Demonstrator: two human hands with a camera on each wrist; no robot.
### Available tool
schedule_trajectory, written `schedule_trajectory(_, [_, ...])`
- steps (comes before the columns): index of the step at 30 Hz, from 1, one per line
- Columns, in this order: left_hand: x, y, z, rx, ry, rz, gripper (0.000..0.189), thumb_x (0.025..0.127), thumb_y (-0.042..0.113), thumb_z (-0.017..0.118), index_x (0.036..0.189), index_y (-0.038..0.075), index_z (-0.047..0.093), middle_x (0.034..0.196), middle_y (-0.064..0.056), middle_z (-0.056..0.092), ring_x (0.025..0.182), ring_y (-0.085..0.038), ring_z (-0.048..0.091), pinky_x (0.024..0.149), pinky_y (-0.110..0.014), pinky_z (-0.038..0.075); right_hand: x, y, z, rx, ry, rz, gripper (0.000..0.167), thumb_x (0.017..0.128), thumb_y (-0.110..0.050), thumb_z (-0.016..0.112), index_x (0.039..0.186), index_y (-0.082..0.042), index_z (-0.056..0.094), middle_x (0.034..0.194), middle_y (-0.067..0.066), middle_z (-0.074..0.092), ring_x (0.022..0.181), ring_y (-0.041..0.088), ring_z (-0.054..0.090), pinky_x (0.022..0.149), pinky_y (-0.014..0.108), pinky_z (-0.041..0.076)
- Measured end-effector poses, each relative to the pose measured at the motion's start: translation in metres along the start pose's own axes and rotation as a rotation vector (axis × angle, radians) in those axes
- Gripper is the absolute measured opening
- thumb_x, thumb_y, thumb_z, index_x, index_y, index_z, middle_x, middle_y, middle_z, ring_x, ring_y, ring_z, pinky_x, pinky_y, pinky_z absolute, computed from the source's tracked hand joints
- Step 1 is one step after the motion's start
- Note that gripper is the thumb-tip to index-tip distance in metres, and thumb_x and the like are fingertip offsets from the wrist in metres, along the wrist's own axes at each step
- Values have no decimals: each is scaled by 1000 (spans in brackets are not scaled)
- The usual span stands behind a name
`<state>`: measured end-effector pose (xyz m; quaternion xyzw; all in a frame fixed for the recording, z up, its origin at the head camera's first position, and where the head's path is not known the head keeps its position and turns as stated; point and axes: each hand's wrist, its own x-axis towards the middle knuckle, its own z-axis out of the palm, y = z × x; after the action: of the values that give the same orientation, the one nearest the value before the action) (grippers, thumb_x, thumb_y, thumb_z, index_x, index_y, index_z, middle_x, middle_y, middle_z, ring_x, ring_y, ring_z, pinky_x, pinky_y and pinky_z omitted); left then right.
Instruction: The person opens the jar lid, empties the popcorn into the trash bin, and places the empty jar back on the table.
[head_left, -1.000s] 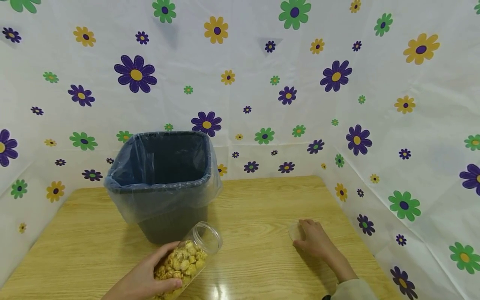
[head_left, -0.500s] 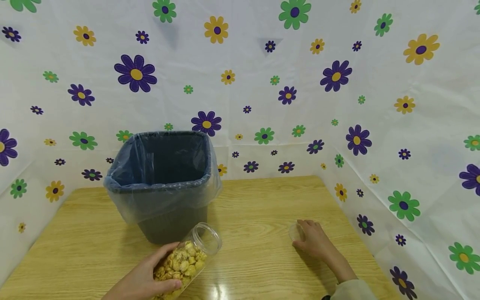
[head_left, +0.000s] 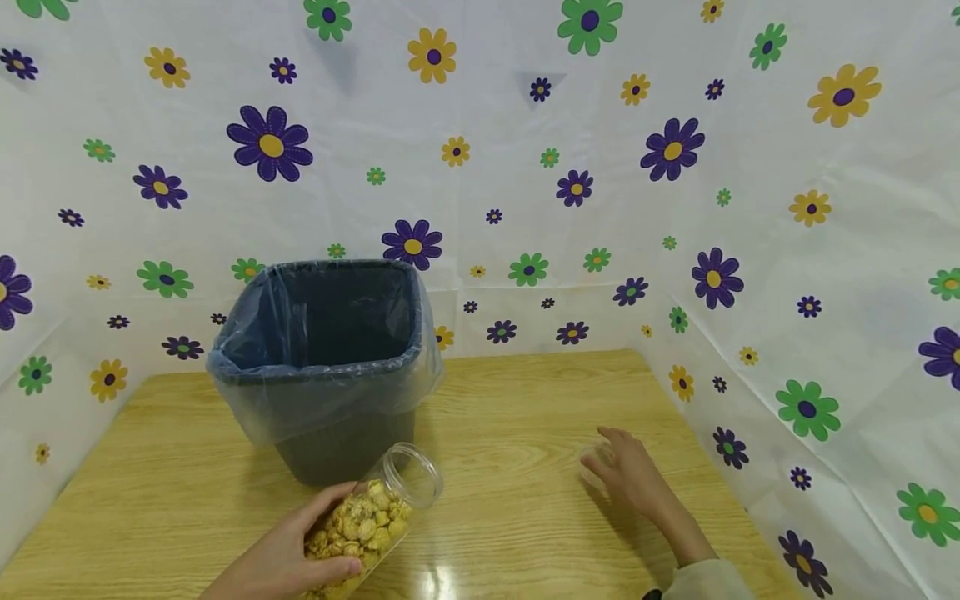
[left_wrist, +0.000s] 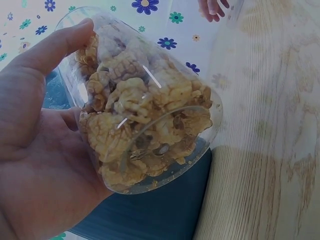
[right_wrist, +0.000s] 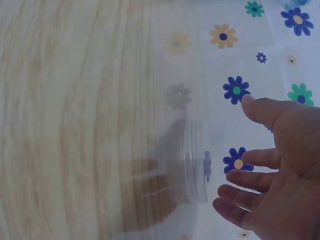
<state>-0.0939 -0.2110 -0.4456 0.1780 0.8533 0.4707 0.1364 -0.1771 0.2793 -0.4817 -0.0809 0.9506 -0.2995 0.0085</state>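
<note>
My left hand grips a clear plastic jar filled with yellow-brown popcorn. The jar lies tilted, its uncapped mouth pointing up and to the right in the head view; the left wrist view looks at its round base. On the right of the table, a clear round lid rests on the wood. Just over it hovers my right hand, thumb and fingers spread. A gap shows between those fingers and the lid in the right wrist view. The hand partly covers the lid in the head view.
A dark bin lined with a translucent blue bag stands on the wooden table, behind the left hand and jar. White cloth printed with flowers walls in the back and sides.
My right hand has lifted off the lid and its fingers have spread; the lid stays on the table. The left hand and jar have hardly moved.
</note>
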Motion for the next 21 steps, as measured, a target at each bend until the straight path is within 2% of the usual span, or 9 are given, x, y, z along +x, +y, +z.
schedule_trajectory(5, [-1, 0, -1, 4, -1, 8, 80, 89, 32, 82, 154, 8, 42, 146, -20, 51, 119, -29, 53, 91, -33, 49, 0, -5, -2, 82, 18, -21, 68, 105, -35, 62, 150, 11, 40, 150, 34, 43, 137, 53, 41, 109, 66, 39])
schedule_trajectory(9, [-1, 2, -1, -4, -2, 1, 80, 89, 32, 82, 154, 9, 41, 146, -20, 51, 119, -31, 53, 91, -35, 49, -2, -12, -1, 133, 45, -49, 66, 106, -35, 62, 151, 8, 41, 150, 31, 46, 133, 49, 47, 103, 63, 46])
schedule_trajectory(14, [-2, 3, -2, -20, -1, 5, 80, 90, 31, 82, 155, 10, 40, 147, -21, 50, 119, -32, 53, 91, -39, 49, -2, -22, -2, 189, 84, -65, 62, 106, -33, 62, 150, 6, 43, 149, 28, 48, 132, 47, 50, 101, 60, 47])
schedule_trajectory(21, [-7, 4, -3, 40, 48, 58, 79, 90, 32, 83, 154, 12, 42, 148, -18, 51, 120, -19, 54, 93, -34, 50, -1, -33, -4, 205, 113, -116, 57, 106, -28, 63, 150, 5, 46, 147, 26, 51, 128, 45, 53, 97, 58, 50])
